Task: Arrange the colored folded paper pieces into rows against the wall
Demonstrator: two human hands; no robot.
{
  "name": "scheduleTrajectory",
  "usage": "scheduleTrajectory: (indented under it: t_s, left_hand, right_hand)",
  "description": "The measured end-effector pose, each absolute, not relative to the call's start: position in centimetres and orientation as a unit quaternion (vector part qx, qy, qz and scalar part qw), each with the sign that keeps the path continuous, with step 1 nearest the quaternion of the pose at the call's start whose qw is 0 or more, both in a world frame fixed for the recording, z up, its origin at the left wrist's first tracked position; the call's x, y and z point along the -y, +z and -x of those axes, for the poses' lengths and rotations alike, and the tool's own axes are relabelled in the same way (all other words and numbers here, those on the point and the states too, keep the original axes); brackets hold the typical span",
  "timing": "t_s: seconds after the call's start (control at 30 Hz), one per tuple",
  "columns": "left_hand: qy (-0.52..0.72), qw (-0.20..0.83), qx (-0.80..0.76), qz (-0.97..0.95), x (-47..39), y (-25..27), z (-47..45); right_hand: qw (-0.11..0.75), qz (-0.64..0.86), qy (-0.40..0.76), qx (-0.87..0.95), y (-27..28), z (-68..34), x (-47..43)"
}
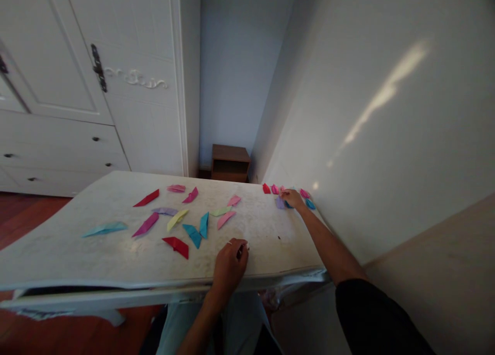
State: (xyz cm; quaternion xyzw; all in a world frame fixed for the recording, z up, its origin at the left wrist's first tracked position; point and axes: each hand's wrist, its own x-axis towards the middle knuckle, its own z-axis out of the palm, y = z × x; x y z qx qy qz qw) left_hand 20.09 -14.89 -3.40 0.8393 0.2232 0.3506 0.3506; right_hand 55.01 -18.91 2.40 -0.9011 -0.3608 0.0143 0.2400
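My left hand (232, 259) rests at the table's near edge with its fingers curled; whether anything small is in them I cannot make out. At the far right, my right hand (293, 197) reaches into a group of small folded paper boats, fingertips pinched together on something hidden from view. Around it lie a red boat (266, 188), a pink boat (275, 189), a purple boat (280, 203) and a blue boat (310, 204). Flatter, long folded papers are scattered left of centre, among them a red one (177, 246), a yellow one (177, 219) and a blue one (192, 235).
The white table (127, 264) meets a glossy pale wall (348, 138) along its right side. Behind it stand a white wardrobe (143, 117) and a low brown cabinet (231, 152). A small dark speck (279, 237) lies between my hands.
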Motion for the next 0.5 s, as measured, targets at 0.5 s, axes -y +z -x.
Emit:
scheduleTrajectory:
  t_s: [0.5]
  left_hand:
    - [0.329, 0.263, -0.213, -0.881, 15.3, -3.5, -20.3]
  right_hand:
    - [0.062, 0.903, -0.049, 0.421, -1.3, -48.6, 22.7]
